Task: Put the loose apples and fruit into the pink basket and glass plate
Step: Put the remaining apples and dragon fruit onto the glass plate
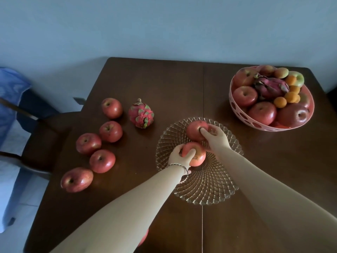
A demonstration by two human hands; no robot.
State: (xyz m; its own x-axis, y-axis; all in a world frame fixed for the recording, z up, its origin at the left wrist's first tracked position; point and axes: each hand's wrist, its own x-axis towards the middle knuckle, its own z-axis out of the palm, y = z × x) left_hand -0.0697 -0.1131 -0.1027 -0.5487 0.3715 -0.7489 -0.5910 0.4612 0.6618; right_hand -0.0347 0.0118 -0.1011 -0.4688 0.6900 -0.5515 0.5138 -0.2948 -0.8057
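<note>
The ribbed glass plate lies at the table's middle. My left hand grips a red apple over the plate's near-left part. My right hand grips a second red apple at the plate's far side. Whether either apple rests on the glass I cannot tell. Several loose red apples lie in a line at the left, with a pink dragon fruit behind them. The pink basket at the far right is heaped with apples, a dragon fruit and small oranges.
The dark wooden table stands against a pale wall. A dark chair with blue cloth stands off the table's left edge. A red fruit peeks out under my left forearm near the front edge.
</note>
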